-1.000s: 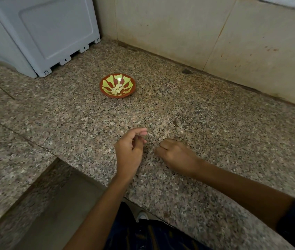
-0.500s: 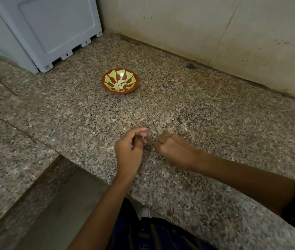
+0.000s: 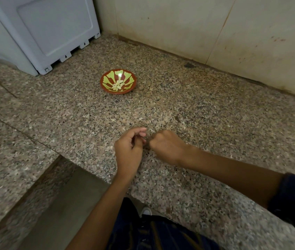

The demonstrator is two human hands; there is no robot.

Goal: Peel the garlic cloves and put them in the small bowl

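A small red bowl (image 3: 118,83) with a yellow-green pattern stands on the granite counter and holds several peeled garlic cloves (image 3: 117,85). Nearer to me, my left hand (image 3: 129,148) and my right hand (image 3: 167,145) meet just above the counter. The left hand's thumb and fingertips pinch together towards the right hand, as if on a garlic clove that the fingers hide. My right hand is curled into a fist, knuckles up, its fingertips tucked against the left hand's fingertips at the same spot.
A pale blue-grey plastic appliance (image 3: 40,31) stands at the back left on the speckled counter (image 3: 206,109). A beige tiled wall (image 3: 197,24) runs along the back. The counter's front edge steps down at the lower left, near my legs.
My right hand has curled up off the counter and closed in on the left hand's fingertips. The view has tilted slightly, so the bowl sits a little higher in the frame.
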